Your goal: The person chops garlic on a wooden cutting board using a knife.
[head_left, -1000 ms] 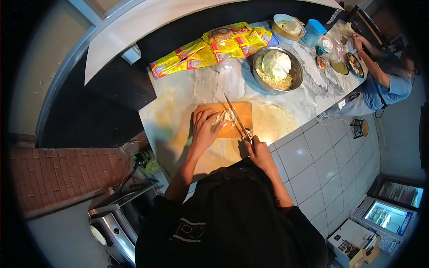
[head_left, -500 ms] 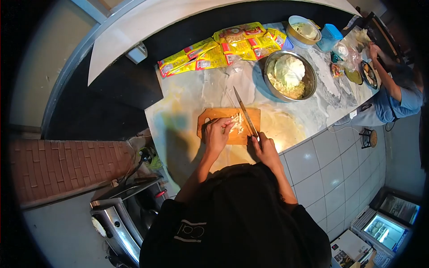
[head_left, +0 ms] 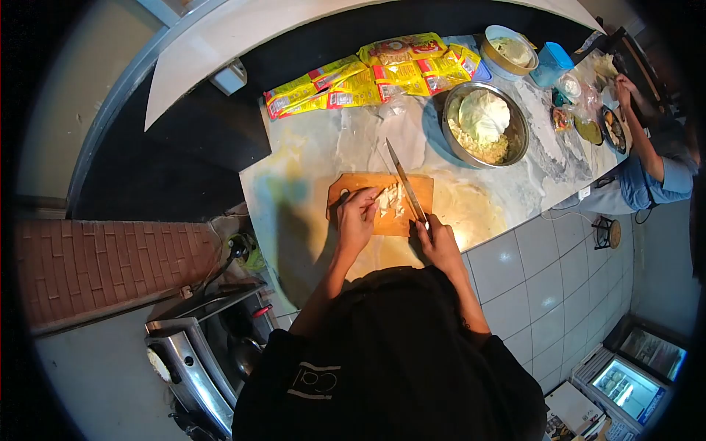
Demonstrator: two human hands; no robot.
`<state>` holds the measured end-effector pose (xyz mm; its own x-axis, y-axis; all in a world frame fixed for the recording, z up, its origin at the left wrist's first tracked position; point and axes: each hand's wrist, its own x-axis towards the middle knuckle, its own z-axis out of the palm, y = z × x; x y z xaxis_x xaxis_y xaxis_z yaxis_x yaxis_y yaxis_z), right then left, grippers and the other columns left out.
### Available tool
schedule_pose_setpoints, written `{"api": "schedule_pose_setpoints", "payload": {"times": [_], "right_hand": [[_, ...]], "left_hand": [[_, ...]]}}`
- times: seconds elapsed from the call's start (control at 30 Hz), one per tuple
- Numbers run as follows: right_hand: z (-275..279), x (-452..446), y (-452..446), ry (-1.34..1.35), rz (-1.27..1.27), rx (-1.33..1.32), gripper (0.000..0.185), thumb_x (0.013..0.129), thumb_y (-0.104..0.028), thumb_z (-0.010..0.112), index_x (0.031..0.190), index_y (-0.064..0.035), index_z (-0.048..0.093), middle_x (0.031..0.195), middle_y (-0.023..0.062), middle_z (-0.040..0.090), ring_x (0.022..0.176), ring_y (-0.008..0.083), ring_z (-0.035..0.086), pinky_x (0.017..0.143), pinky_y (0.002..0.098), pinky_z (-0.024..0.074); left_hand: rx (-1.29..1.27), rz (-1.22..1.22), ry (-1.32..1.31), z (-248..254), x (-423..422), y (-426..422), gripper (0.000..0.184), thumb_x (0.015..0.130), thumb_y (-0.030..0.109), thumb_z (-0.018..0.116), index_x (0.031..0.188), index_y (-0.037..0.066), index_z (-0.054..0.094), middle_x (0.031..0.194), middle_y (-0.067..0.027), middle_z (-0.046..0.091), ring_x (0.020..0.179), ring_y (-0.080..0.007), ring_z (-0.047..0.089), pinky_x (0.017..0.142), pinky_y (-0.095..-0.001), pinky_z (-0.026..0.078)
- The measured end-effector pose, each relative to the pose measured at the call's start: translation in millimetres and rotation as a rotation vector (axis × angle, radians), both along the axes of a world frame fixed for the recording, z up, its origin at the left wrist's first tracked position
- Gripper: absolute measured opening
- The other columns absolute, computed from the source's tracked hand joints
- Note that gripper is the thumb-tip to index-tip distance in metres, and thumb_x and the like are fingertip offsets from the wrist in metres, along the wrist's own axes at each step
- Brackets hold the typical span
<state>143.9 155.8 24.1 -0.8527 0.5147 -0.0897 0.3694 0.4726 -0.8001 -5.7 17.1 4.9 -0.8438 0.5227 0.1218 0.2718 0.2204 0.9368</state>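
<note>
My right hand [head_left: 440, 241] is wrapped round the handle of a long knife [head_left: 404, 173], whose blade points away from me over the right part of a wooden cutting board [head_left: 360, 181]. Chopped pale pieces [head_left: 392, 201] lie on the board, left of the blade. My left hand [head_left: 357, 217] is over the board's left part, fingers pressed together at the edge of the pieces; what they pinch, if anything, is too small to name. Behind the board to the right stands a metal bowl [head_left: 523, 140] with a cabbage [head_left: 484, 116] on shredded pieces.
Yellow packets [head_left: 397, 77] lie along the counter's back edge. A second bowl [head_left: 507, 67] and a blue container [head_left: 551, 65] stand at the back right. Another person [head_left: 647, 165] works at the counter's far right, near bags and plates. A stool [head_left: 607, 232] is on the floor.
My left hand has gone from spread fingers over the pieces to fingers drawn together, further left of them. The knife now lies farther from the left hand. The camera view has shifted.
</note>
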Motion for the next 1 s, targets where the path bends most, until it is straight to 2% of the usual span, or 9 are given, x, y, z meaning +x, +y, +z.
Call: {"api": "schedule_pose_setpoints", "payload": {"times": [0.27,0.37,0.43,0.5,0.6,0.7,0.77,0.8,1.0], "right_hand": [[4,6,-2,-0.027,-0.002,0.04,0.027,0.095,-0.022,0.056,0.087,0.0038,0.054,0.056,0.0233,0.052,0.053,0.0396,0.052,0.051,0.0442,0.0389],[-1,12,0,-0.015,-0.022,0.058,0.029,0.095,-0.023,0.056,0.085,0.004,0.054,0.056,0.0239,0.051,0.053,0.0408,0.051,0.051,0.0448,0.0388],[2,15,0,-0.024,-0.038,0.07,0.03,0.095,-0.024,0.056,0.085,0.0041,0.054,0.057,0.0241,0.051,0.053,0.0413,0.051,0.052,0.045,0.0389],[10,18,1,-0.191,-0.025,-0.015,0.026,0.094,-0.022,0.055,0.094,0.0039,0.057,0.07,0.0297,0.059,0.07,0.0486,0.057,0.062,0.0531,0.0439],[3,25,-1,-0.14,-0.072,-0.003,0.026,0.094,-0.021,0.055,0.093,0.0046,0.057,0.072,0.0299,0.059,0.072,0.0485,0.057,0.063,0.0533,0.0442],[-3,29,-3,-0.118,-0.103,-0.031,0.026,0.094,-0.021,0.055,0.093,0.0051,0.057,0.07,0.0289,0.059,0.069,0.0474,0.058,0.061,0.0519,0.0444],[-3,30,-8,-0.1,-0.135,-0.061,0.026,0.094,-0.02,0.055,0.093,0.0053,0.057,0.069,0.0284,0.059,0.067,0.0471,0.058,0.059,0.0513,0.0442],[-3,31,-10,-0.076,-0.164,-0.09,0.026,0.093,-0.02,0.056,0.093,0.0054,0.057,0.068,0.0279,0.059,0.065,0.0467,0.058,0.057,0.0507,0.044],[-3,31,-14,-0.12,-0.136,-0.047,0.026,0.094,-0.019,0.053,0.093,0.0065,0.055,0.065,0.0288,0.058,0.063,0.0475,0.058,0.057,0.0519,0.0437]], "left_hand": [[-0.097,-0.056,0.023,21,2,-1,0.033,0.085,-0.005,0.059,0.118,-0.001,0.059,0.1,-0.0176,0.069,0.088,-0.023,0.069,0.079,-0.031,0.055],[-0.044,-0.031,-0.007,21,-2,-2,0.034,0.087,-0.005,0.058,0.121,0.0,0.057,0.1,-0.0169,0.069,0.089,-0.0204,0.068,0.079,-0.0296,0.054],[0.114,-0.036,-0.187,21,-7,-2,0.035,0.088,-0.004,0.058,0.123,0.0,0.056,0.103,-0.0161,0.068,0.09,-0.0179,0.067,0.079,-0.0279,0.053],[0.117,-0.08,-0.247,26,-7,-1,0.036,0.089,-0.003,0.058,0.125,0.001,0.054,0.104,-0.0146,0.067,0.092,-0.0168,0.066,0.081,-0.0264,0.052],[0.114,-0.174,-0.286,29,-3,12,0.034,0.088,-0.004,0.059,0.122,0.002,0.056,0.101,-0.0141,0.066,0.091,-0.0167,0.067,0.079,-0.0268,0.053],[0.001,-0.335,-0.203,26,-2,36,0.03,0.089,-0.002,0.06,0.119,-0.001,0.058,0.107,-0.0143,0.064,0.094,-0.0192,0.066,0.084,-0.028,0.053],[-0.006,-0.392,0.104,21,1,48,0.028,0.081,-0.008,0.061,0.108,-0.001,0.063,0.095,-0.0159,0.064,0.078,-0.0265,0.066,0.069,-0.0316,0.052],[-0.08,-0.41,0.153,29,3,51,0.029,0.078,-0.009,0.061,0.106,-0.003,0.063,0.093,-0.017,0.062,0.078,-0.0314,0.064,0.07,-0.0353,0.051],[-0.171,-0.398,0.32,28,9,54,0.023,0.08,-0.003,0.061,0.102,-0.003,0.064,0.095,-0.0179,0.062,0.078,-0.035,0.062,0.071,-0.0423,0.05]]}}
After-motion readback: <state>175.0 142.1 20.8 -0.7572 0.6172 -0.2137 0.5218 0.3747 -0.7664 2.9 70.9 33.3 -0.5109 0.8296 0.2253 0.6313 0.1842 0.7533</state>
